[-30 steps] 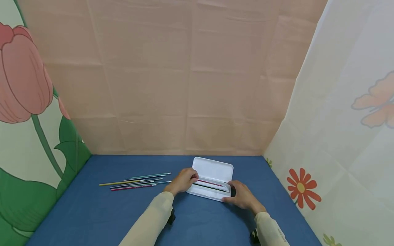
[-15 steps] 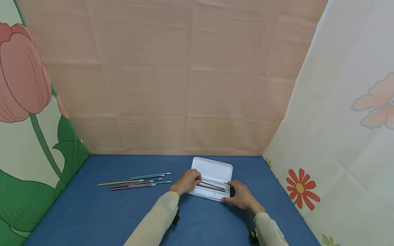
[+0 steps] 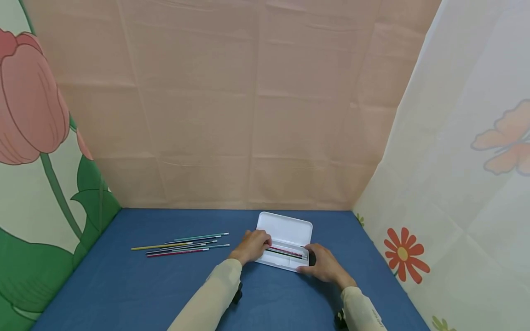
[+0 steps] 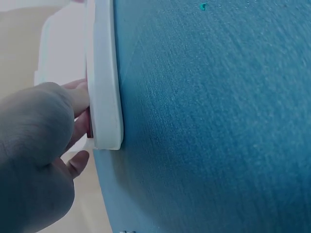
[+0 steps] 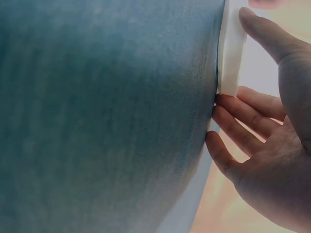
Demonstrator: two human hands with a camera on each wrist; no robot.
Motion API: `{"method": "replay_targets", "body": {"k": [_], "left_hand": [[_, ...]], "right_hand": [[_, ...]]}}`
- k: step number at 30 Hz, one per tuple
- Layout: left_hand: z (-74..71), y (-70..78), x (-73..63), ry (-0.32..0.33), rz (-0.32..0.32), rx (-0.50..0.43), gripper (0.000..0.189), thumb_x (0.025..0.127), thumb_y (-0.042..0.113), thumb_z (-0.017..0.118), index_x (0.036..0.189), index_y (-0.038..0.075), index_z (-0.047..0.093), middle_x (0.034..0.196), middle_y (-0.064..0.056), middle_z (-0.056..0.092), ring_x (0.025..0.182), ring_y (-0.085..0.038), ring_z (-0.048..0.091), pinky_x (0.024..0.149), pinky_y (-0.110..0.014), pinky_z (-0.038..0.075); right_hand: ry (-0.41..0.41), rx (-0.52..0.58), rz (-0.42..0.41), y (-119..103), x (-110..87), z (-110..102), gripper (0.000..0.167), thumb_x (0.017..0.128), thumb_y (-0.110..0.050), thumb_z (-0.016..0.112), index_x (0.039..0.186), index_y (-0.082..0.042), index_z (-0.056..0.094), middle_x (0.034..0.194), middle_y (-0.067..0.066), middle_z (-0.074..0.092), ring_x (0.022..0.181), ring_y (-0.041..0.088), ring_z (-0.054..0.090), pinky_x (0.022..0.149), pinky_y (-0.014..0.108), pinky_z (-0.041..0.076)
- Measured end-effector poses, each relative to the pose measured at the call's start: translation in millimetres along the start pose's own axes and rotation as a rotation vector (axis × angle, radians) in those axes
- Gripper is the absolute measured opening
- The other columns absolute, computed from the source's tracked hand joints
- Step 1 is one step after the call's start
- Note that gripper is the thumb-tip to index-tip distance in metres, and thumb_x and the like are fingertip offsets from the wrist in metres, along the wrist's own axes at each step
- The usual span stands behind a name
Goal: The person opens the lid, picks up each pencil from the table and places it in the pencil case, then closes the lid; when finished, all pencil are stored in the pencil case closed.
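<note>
A white pencil case [image 3: 285, 228] lies with its lid raised at the middle right of the table. In its tray are a red pencil [image 3: 285, 251] and a dark green pencil [image 3: 284, 254], side by side. My left hand [image 3: 251, 247] reaches over the tray's left end and pinches the red pencil there; its fingertips are partly hidden by the case wall in the left wrist view. Around the right end of the case, my right hand [image 3: 327, 265] holds on, thumb [image 5: 262, 31] on the front wall and fingers [image 5: 248, 114] at the end.
To the left, several pencils [image 3: 182, 243] with white ends lie in a loose bunch on the blue tablecloth [image 3: 136, 289]. A beige cloth [image 3: 248, 115] hangs behind the table, with printed curtains at both sides.
My left hand has shifted slightly right over the case, and the red pencil has come down closer beside the dark green one. My right hand has kept its place at the case.
</note>
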State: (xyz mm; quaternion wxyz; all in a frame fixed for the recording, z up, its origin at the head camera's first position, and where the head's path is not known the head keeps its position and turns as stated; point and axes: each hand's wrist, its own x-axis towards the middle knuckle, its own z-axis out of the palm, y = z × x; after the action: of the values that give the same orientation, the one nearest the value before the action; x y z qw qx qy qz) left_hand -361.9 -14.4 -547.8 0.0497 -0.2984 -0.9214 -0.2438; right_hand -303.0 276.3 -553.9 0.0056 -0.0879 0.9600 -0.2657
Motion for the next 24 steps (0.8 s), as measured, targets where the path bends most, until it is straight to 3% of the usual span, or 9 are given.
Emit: {"method": "replay_targets", "body": {"k": [9, 15, 17, 21, 24], "left_hand": [[7.1, -14.2, -0.9, 0.012, 0.048, -0.027, 0.014, 0.105, 0.004, 0.075, 0.109, 0.009, 0.087, 0.105, -0.005, 0.084, 0.097, -0.023, 0.071, 0.094, -0.055, 0.05], [20.3, -30.5, 4.0, 0.019, 0.066, -0.044, 0.019, 0.106, 0.005, 0.073, 0.117, 0.012, 0.088, 0.113, -0.003, 0.085, 0.104, -0.023, 0.074, 0.093, -0.051, 0.05], [19.3, -29.5, 3.3, 0.014, 0.061, -0.041, 0.019, 0.107, 0.006, 0.073, 0.118, 0.012, 0.087, 0.115, -0.003, 0.085, 0.105, -0.023, 0.075, 0.093, -0.05, 0.051], [0.8, -10.2, -4.9, -0.034, 0.005, -0.078, 0.018, 0.108, 0.007, 0.074, 0.121, 0.006, 0.086, 0.117, -0.007, 0.084, 0.109, -0.027, 0.075, 0.1, -0.052, 0.052], [-5.8, -4.1, -9.6, -0.047, -0.02, -0.094, 0.019, 0.109, 0.01, 0.073, 0.124, 0.006, 0.085, 0.119, -0.006, 0.084, 0.11, -0.026, 0.074, 0.104, -0.053, 0.051]], "right_hand": [[0.008, -0.005, 0.002, 0, -0.8, 1, 0.085, 0.084, -0.044, 0.101, 0.15, -0.001, 0.067, 0.152, 0.019, 0.069, 0.141, 0.04, 0.066, 0.122, 0.064, 0.051], [0.006, -0.007, 0.005, -1, -0.7, 1, 0.086, 0.084, -0.044, 0.101, 0.15, -0.001, 0.066, 0.153, 0.02, 0.069, 0.143, 0.041, 0.065, 0.123, 0.065, 0.05], [0.006, -0.005, 0.006, -1, -0.7, 1, 0.086, 0.084, -0.044, 0.101, 0.15, -0.001, 0.066, 0.153, 0.019, 0.069, 0.143, 0.04, 0.065, 0.123, 0.065, 0.05], [0.006, -0.002, 0.006, -1, -0.6, 1, 0.086, 0.084, -0.044, 0.101, 0.15, -0.001, 0.067, 0.151, 0.018, 0.07, 0.141, 0.039, 0.065, 0.122, 0.064, 0.051], [0.005, -0.004, 0.004, -1, -0.1, 1, 0.085, 0.084, -0.044, 0.101, 0.15, -0.001, 0.067, 0.15, 0.018, 0.07, 0.14, 0.039, 0.066, 0.121, 0.064, 0.051]]}}
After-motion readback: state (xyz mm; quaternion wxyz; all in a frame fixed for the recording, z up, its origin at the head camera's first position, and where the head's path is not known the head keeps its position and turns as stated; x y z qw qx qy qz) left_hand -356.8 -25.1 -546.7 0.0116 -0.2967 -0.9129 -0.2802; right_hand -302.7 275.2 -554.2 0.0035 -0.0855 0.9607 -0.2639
